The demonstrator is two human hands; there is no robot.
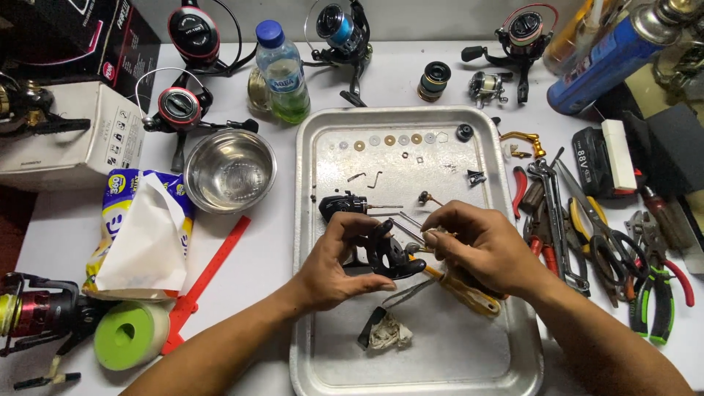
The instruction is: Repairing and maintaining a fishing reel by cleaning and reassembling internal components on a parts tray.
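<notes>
Fingers of the left hand [339,260] are closed around a black fishing reel body [390,253], holding it just above the metal tray [323,345] on the white counter [264,249]. The right hand [484,246] meets it from the other side, its fingertips pinched on a small part against the reel body; what that part is cannot be told. Under the right hand lies a yellow-handled screwdriver [469,295], and a crumpled rag [385,334] rests nearer the tray's front edge. A row of small washers [389,139] lines the tray's far end, with another black reel piece [341,205] near the middle. Left of the tray stand a steel bowl [229,170] and a water bottle [282,70]; pliers and scissors [609,242] lie to its right.
</notes>
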